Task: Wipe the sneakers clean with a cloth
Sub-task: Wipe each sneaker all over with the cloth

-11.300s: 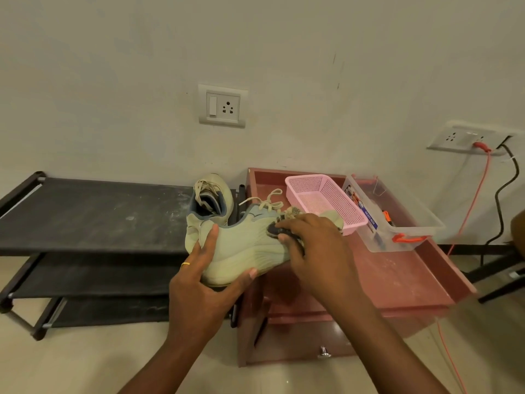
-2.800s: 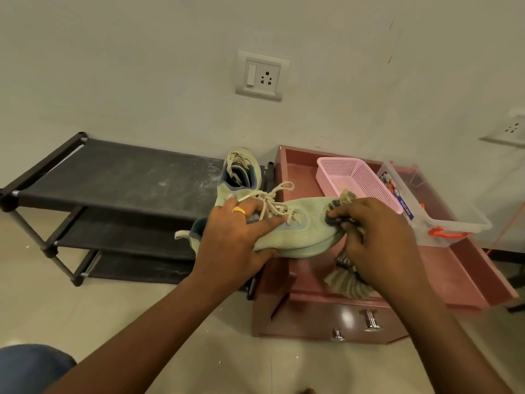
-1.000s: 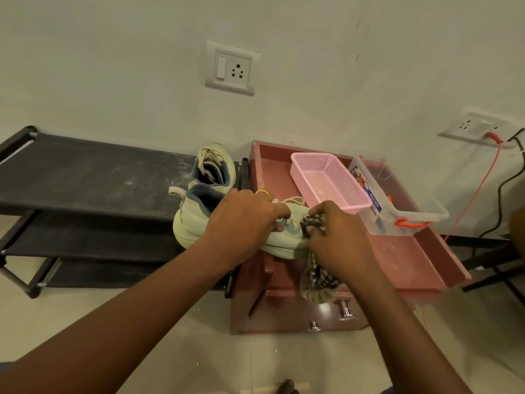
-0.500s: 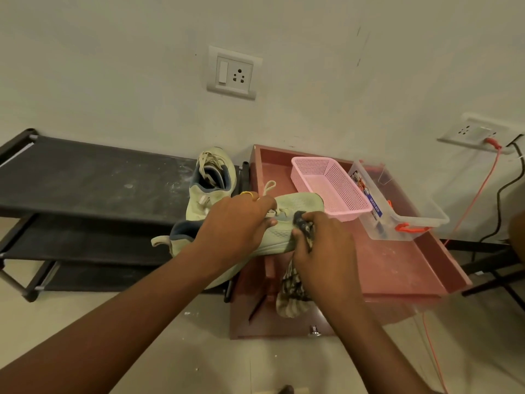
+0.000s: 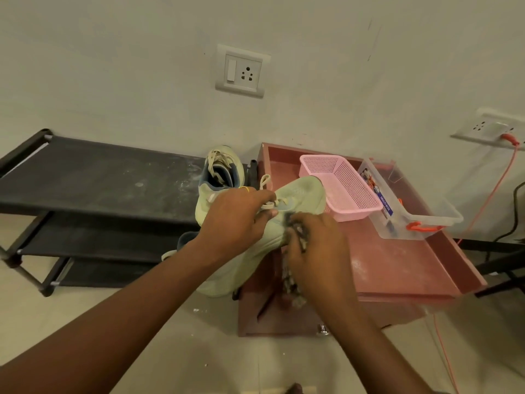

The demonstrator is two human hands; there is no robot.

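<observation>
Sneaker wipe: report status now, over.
Left grip holds the sneaker at its laces. Right grip presses the cloth on its side. Second sneaker sits on the rack. Pink basket close beyond the toe.

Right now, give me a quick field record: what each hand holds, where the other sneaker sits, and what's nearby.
left hand: grips the pale green sneaker over its laces
right hand: holds the patterned cloth against that sneaker's side
cloth tail: hangs below the right hand
second sneaker: on the black shoe rack, top shelf, untouched
nearby: pink basket and clear storage box on the red-brown cabinet
</observation>
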